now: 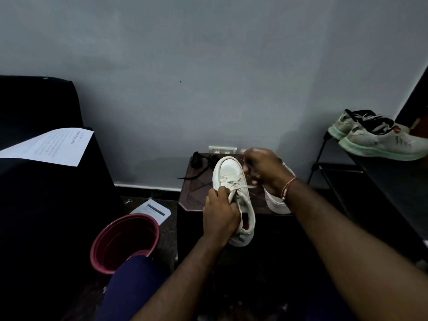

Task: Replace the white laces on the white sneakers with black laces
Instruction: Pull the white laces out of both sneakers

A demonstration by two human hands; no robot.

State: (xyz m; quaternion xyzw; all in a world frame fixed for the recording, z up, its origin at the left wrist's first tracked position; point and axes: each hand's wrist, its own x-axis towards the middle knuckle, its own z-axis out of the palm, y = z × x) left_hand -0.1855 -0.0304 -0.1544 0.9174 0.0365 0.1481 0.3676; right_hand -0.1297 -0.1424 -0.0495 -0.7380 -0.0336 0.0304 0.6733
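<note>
A white sneaker (228,172) lies toe-away on a small dark patterned stool (196,193). My left hand (220,214) grips its side near the tongue and pinches a strand of the white lace (234,185). Over the eyelets on the shoe's right side, my right hand (264,167) is closed on the other end of the lace. The second white sneaker (275,200) stands behind my right wrist, mostly hidden. Black laces (199,163) lie in a loose heap at the stool's far left corner.
A maroon bucket (122,242) stands on the floor to the left, with a paper (150,210) beside it. A dark seat with a printed sheet (53,144) fills the left. A black rack (324,167) on the right carries a pair of grey-green sneakers (379,140). A wall socket (222,149) sits behind the stool.
</note>
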